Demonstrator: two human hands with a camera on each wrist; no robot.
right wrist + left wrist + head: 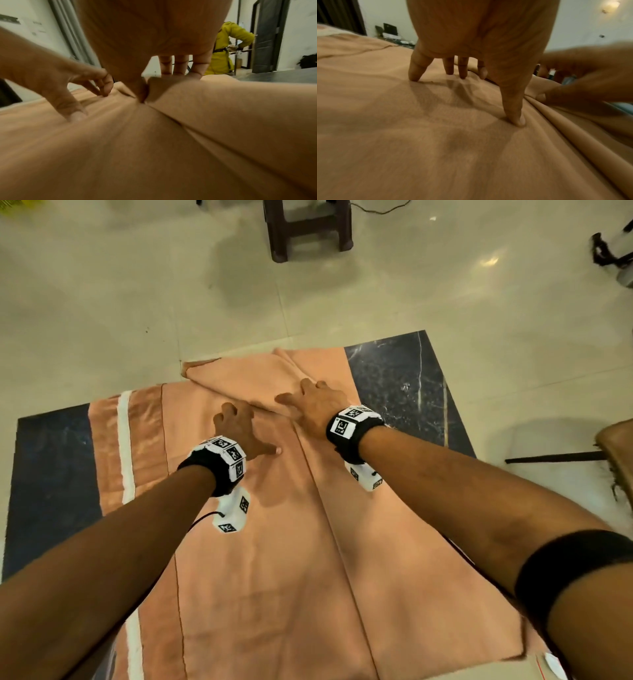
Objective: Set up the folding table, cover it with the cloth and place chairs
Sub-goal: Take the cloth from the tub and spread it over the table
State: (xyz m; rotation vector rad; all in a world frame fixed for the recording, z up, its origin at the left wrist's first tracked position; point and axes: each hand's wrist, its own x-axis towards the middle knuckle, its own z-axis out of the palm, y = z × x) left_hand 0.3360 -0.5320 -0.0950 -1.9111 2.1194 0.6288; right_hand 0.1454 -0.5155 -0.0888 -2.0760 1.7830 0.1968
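A peach cloth (274, 559) with a white stripe (125, 446) lies spread over the dark marble-patterned table top (404, 392). Its far corner is folded back into a triangular flap (246, 381). My left hand (239, 426) stands on spread fingertips on the cloth just in front of the flap, thumb (515, 116) pressed down. My right hand (308, 402) lies flat on the flap with straight fingers, its thumb (141, 93) at the fold edge. Both hands touch the cloth (436, 148) without gripping it. The table's bare corners show at left (51, 474) and far right.
A dark brown plastic stool (308, 231) stands on the pale tiled floor (137, 302) beyond the table. At the right edge are a woven brown object (616, 453) and a dark bar (555, 457). A person in yellow (224, 51) stands by a dark door (267, 36).
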